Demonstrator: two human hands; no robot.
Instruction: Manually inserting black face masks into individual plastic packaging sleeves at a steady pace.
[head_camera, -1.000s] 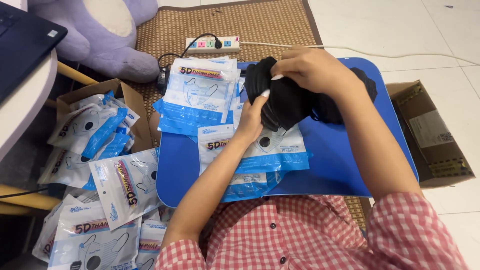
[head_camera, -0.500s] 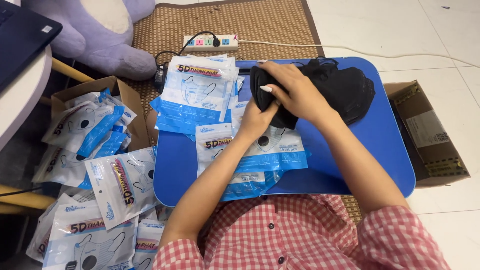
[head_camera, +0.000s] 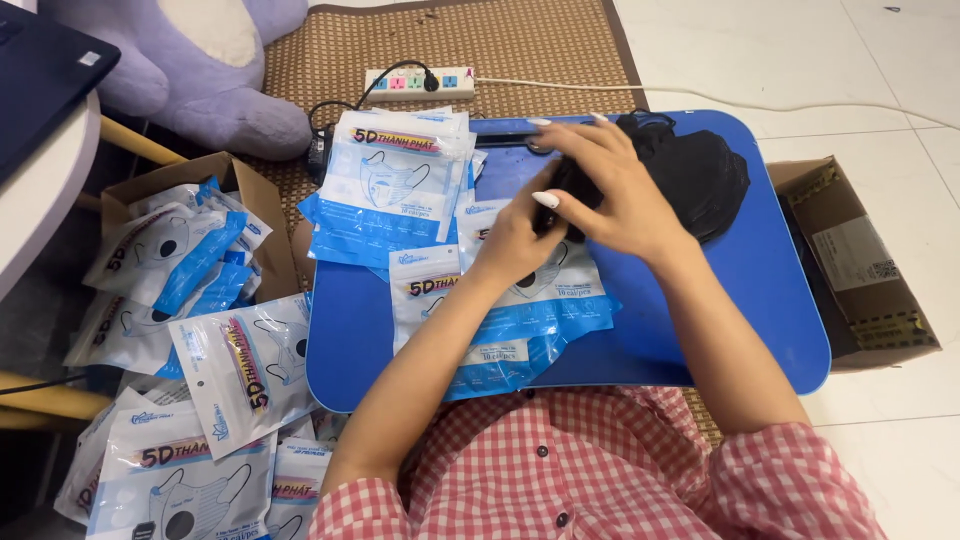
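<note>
On the far left I see a brown box (head_camera: 262, 205) full of white and blue mask packs (head_camera: 165, 262), and more packs lie on the floor below it. Next comes a neat pile of flat packs (head_camera: 392, 185) on the blue tray (head_camera: 740, 300) — white on top, blue at the bottom, with a mask drawing. My left hand (head_camera: 515, 240) and right hand (head_camera: 610, 195) both pinch a small bunch of black masks (head_camera: 568, 190) over the open pack (head_camera: 540, 300). I think I should keep the edges even — then they slide in flat. A bigger black mask heap (head_camera: 705, 175) sits just right.
</note>
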